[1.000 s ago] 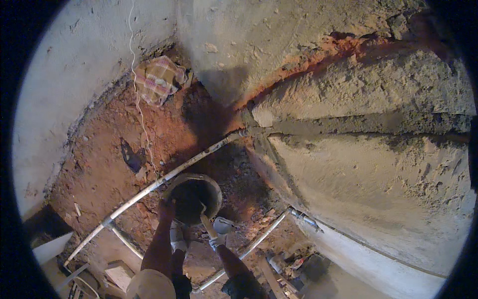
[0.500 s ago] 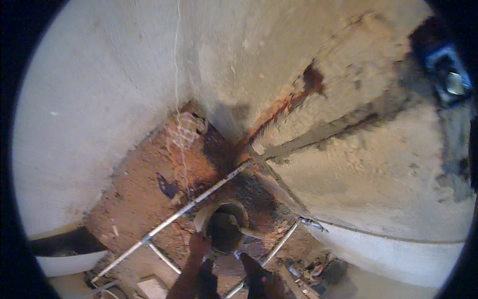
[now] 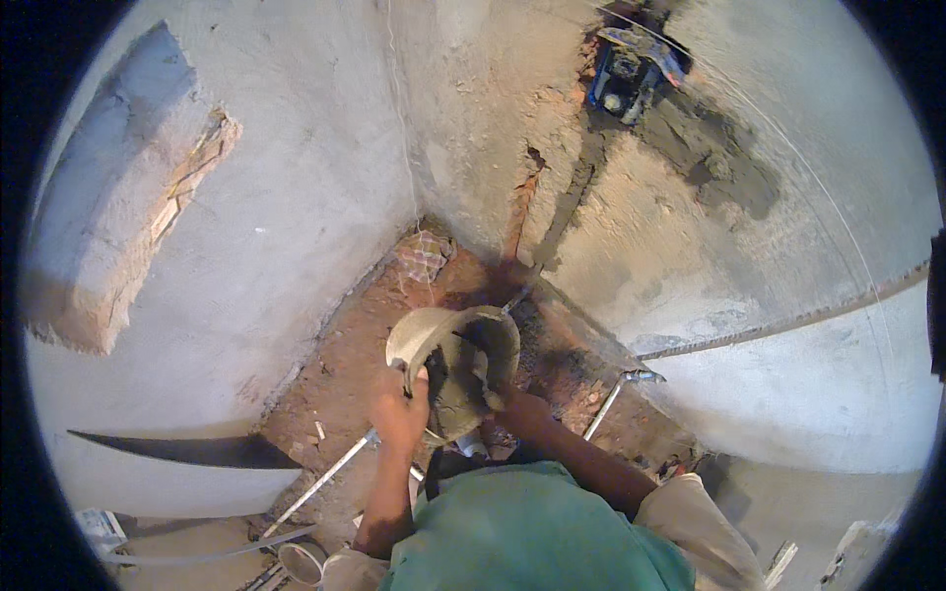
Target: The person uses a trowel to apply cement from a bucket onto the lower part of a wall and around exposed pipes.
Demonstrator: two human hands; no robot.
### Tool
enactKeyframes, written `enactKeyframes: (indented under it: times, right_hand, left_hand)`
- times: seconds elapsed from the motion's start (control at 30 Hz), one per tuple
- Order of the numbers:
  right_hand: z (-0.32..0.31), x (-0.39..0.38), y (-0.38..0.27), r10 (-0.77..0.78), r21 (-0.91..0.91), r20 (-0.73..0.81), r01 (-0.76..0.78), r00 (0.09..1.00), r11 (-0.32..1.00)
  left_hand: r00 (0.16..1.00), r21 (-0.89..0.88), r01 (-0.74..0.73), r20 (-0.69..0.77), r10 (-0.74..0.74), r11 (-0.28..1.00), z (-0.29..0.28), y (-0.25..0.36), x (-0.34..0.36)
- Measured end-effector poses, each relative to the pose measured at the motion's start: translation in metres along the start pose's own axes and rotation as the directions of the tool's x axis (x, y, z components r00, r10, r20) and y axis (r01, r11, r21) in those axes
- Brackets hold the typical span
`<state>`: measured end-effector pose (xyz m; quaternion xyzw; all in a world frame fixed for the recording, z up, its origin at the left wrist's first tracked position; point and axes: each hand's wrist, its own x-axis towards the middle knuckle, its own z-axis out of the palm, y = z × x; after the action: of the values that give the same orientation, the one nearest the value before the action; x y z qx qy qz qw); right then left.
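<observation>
The person stands in the corner of a small unfinished room and holds a round metal pan (image 3: 448, 340) up in front of the chest, tilted, with grey wet mortar (image 3: 455, 394) inside it. The left hand (image 3: 399, 412) is closed on the near left rim of the pan, fingers wrapped over the edge. The right hand (image 3: 520, 414) is at the right side of the pan and seems to grip a trowel (image 3: 483, 362) that digs into the mortar; I cannot tell exactly how its fingers lie, because the pan and the mortar hide them.

I judge the pan is stiff and will not bend, but with wet mortar it is heavy, and the weight moves when the pan tilts. The rim is probably gritty and slippery from cement, so a full grip over the edge, as the left hand has now, is safer than a pinch. The mortar itself is soft and will slide out in a lump if the tilt is too much.

Below, white pipes (image 3: 320, 483) lie on the red earth floor (image 3: 345, 374). The plastered walls (image 3: 296, 197) have a cut channel (image 3: 517, 212) and a patch of fresh mortar (image 3: 709, 148) beside a blue box (image 3: 626, 74).
</observation>
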<state>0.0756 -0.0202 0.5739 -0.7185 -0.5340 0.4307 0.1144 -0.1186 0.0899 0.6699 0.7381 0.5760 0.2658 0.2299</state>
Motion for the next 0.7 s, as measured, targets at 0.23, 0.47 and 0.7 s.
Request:
enactKeyframes:
  times: [0.23, 0.47, 0.7]
  right_hand:
    - [0.004, -0.007, -0.055, -0.133, 0.119, 0.046, 0.127, 0.990, 0.985]
    - [-0.028, -0.022, -0.046, -0.359, -0.078, 0.054, 0.363, 0.932, 0.929]
    - [-0.092, -0.053, -0.119, -0.313, -0.499, -0.202, 0.178, 0.928, 0.848]
  left_hand:
    - [0.982, -0.398, -0.056, -0.187, -0.022, 0.916, -0.031, 0.000, -0.002]
    - [0.966, -0.505, -0.067, -0.249, -0.071, 0.860, -0.045, -0.002, -0.003]
    - [0.977, -0.490, -0.137, -0.210, 0.036, 0.861, -0.062, 0.009, -0.002]
